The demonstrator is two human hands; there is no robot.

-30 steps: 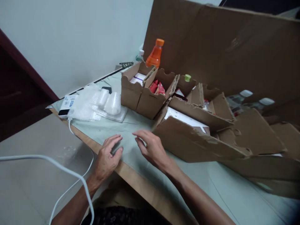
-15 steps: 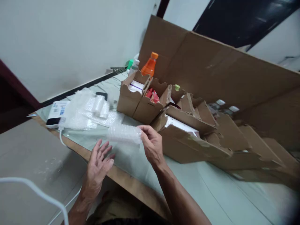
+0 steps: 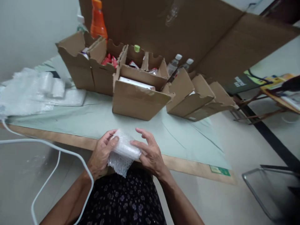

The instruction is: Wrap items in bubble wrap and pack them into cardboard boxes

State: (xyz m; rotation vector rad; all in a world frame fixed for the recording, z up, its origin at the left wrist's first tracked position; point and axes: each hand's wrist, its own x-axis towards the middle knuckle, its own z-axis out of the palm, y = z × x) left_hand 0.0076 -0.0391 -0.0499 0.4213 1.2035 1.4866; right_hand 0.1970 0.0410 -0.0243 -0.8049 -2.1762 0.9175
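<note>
A bubble-wrapped bundle point(image 3: 123, 151) is held over my lap at the table's front edge. My left hand point(image 3: 102, 153) grips its left end, fingers curled round it. On the right end my right hand point(image 3: 148, 151) presses with the fingers partly spread. A loose flap of wrap hangs below the bundle. What is inside the wrap cannot be made out.
Several open cardboard boxes point(image 3: 138, 97) stand in a row on the green-covered table point(image 3: 93, 120), backed by a tall cardboard sheet point(image 3: 187, 28). An orange bottle point(image 3: 97, 20) stands at the back left. Bubble-wrap pieces point(image 3: 32, 92) lie left. A white cable point(image 3: 50, 150) crosses at left.
The right hand picked the wrapped bundle off the table and brought it to the front edge. The left hand then closed on it. The view has swung to the right.
</note>
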